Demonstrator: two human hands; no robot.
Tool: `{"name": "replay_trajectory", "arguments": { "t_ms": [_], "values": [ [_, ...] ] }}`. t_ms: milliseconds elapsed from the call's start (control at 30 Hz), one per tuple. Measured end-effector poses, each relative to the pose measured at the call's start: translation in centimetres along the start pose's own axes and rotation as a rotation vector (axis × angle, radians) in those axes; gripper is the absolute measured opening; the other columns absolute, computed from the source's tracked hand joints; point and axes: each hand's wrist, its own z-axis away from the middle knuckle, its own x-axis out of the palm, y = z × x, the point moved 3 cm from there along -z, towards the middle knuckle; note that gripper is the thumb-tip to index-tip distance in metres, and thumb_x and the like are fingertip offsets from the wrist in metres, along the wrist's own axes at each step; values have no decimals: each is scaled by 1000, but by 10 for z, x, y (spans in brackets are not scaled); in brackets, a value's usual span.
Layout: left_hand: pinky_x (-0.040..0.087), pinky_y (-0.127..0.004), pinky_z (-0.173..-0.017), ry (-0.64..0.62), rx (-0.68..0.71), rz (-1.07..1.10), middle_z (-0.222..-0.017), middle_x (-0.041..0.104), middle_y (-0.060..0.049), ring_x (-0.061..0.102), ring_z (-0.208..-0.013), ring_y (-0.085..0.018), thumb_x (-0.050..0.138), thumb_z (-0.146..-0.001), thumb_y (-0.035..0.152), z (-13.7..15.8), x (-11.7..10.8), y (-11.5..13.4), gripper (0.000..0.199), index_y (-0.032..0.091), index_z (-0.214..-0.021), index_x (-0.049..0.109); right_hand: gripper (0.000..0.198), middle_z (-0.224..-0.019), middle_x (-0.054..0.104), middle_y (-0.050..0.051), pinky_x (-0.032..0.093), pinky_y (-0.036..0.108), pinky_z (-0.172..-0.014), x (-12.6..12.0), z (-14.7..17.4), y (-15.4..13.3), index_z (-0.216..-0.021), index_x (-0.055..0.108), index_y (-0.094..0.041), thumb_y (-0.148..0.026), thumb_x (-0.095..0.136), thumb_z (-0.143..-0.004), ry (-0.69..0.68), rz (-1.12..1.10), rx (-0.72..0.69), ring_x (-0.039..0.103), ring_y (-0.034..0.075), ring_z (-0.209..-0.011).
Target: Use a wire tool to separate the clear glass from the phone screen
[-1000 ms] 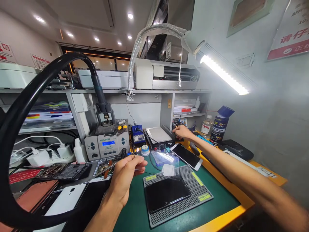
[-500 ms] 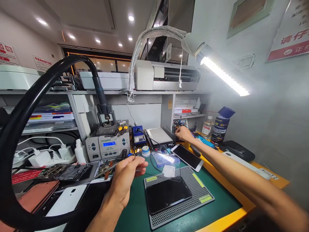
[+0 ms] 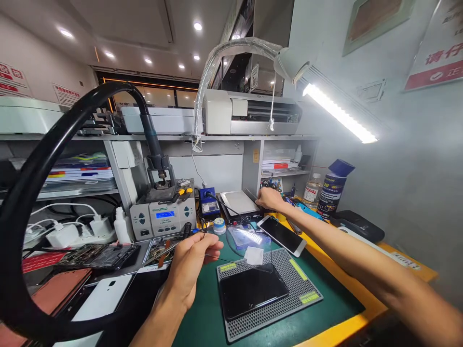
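Note:
My left hand (image 3: 197, 258) is closed, pinching the edge of a clear, thin dark-rimmed screen protector (image 3: 265, 262). The see-through sheet tilts above a black phone (image 3: 253, 291), which lies face up on a grey perforated mat (image 3: 307, 282). A small white square wipe (image 3: 254, 256) shows near the sheet. My right hand (image 3: 269, 198) reaches to the back of the desk, beside a flat-topped heating plate (image 3: 240, 202). Its fingers are bent together near a dark, thin edge; what they hold, if anything, is hidden.
A white phone (image 3: 282, 235) lies right of the mat. Behind stand a solder tin (image 3: 219, 225), a soldering station (image 3: 164, 219) and, at right, a dark blue can (image 3: 331, 193). A thick black ring-shaped tube (image 3: 14, 231) crosses the left. A lit lamp (image 3: 340, 113) hangs above.
My right hand has moved slightly left, closer to the heating plate. My left hand keeps the screen protector nearly still over the phone. The view has shifted a little.

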Motion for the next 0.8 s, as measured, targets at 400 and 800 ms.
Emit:
{"name": "replay_trajectory", "arguments": {
  "t_ms": [400,800],
  "values": [
    [54,-31,-72,24,3,17,-77,76,-9,65,-71,-18,77,-66,34,1,-2,2,21,14,-70,76,35,-129,64,12,58,44,-92,-16,8,-2,-128,63,-16,-36,66,-98,182,-159,70,66,25,-110],
    [53,-33,-74,2,10,17,-77,76,-9,64,-72,-19,77,-66,35,1,-3,3,22,14,-71,75,35,-125,66,10,59,43,-87,-41,49,30,-127,62,-16,-37,64,-100,216,-902,80,68,23,-104]
  ]
}}
